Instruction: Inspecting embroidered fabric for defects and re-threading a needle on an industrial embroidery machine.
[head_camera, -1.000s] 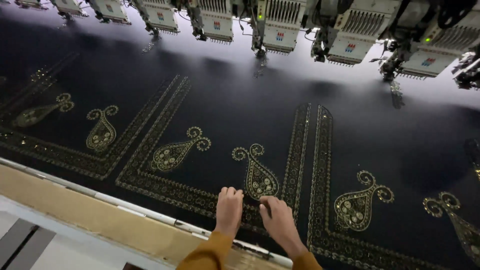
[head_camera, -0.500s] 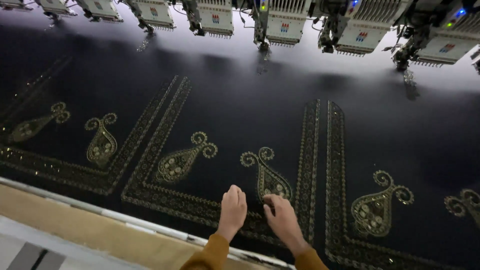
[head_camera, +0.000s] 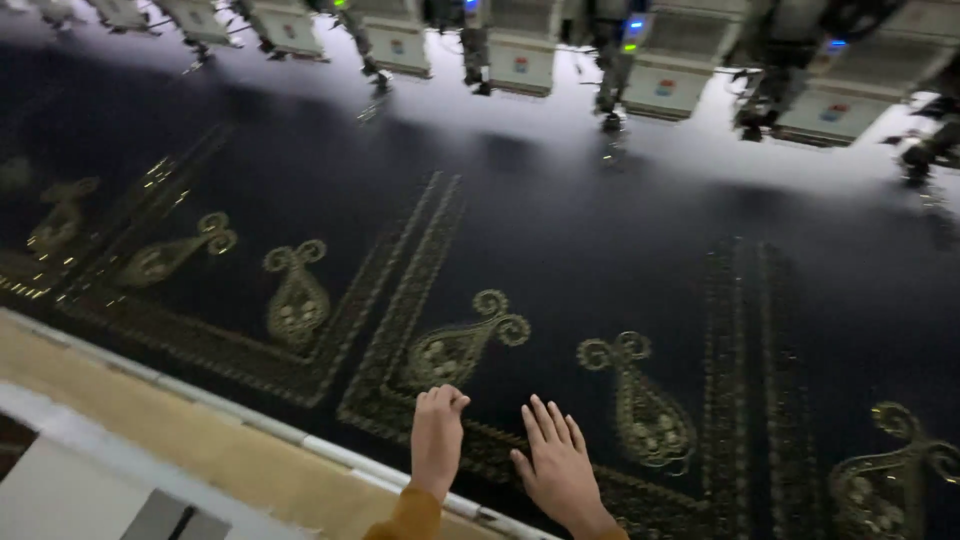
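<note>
two bare hands show at the near edge, the left hand (head_camera: 437, 440) and, just to its right, the right hand (head_camera: 560, 470). no rings, no watch, no gloves can be seen on either. each wrist ends in a mustard-yellow long sleeve (head_camera: 405, 517) of soft-looking cloth (only the cuffs show, the right one a mere sliver at the frame's bottom). nails look short and plain.

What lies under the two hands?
Both the left hand and right hand rest flat on dark fabric, over its gold embroidered border. The stitching directly beneath the palms is covered.
</note>
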